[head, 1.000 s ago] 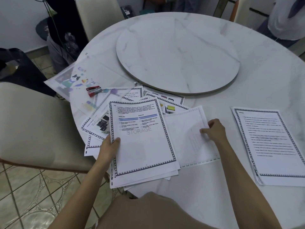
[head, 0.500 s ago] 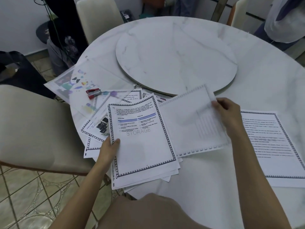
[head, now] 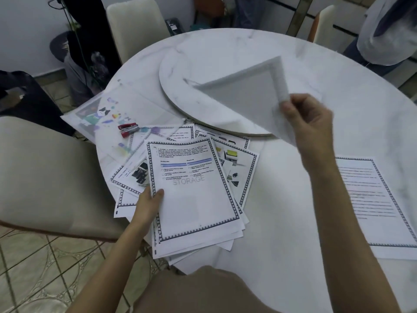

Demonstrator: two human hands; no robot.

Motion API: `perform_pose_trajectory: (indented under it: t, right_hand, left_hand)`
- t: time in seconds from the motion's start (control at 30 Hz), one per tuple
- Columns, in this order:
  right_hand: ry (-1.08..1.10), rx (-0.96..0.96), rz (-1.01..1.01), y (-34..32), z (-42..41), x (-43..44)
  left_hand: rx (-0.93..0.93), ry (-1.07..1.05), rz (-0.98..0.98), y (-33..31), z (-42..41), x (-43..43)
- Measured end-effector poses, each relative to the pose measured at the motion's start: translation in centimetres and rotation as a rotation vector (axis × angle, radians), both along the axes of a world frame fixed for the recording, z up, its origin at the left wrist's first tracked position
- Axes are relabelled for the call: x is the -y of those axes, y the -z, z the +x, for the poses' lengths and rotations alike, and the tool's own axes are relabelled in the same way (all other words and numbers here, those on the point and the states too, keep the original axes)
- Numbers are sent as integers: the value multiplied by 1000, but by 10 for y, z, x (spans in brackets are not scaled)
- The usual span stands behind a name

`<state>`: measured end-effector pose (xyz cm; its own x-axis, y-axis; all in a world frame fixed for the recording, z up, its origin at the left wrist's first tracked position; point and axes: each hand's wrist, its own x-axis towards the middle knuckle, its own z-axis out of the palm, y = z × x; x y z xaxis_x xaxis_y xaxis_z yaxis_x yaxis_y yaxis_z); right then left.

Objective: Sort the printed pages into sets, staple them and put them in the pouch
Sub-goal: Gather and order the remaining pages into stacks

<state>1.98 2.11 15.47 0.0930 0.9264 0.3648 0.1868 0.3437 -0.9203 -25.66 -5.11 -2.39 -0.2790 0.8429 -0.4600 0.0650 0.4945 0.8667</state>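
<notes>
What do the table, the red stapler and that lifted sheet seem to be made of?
Table: probably polished white marble or a look-alike, given grey veins and soft sheen. Stapler: red casing, plastic or painted metal, with a silvery metal part. Sheet pinched by the right hand: thin matt paper; it bends freely.

Round white marble table (head: 293, 222) with a raised round turntable (head: 180, 71) on its middle. Left of the table, a beige padded chair (head: 45, 177); behind the table, a second chair (head: 135, 26), a white wall (head: 22, 30). Below its left edge, patterned tiled floor (head: 45, 279).
</notes>
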Motion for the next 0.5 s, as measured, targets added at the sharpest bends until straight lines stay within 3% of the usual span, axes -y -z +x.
perform_pose_trajectory:
  t: [0.3,0.5]
  right_hand:
    - [-338,63,-491,91,-51,34]
    - [-513,179,-688,138,-74,69]
  left_hand:
    - [57,-50,-11,-1,1,4]
    - [105,-130,-48,-5,0,5]
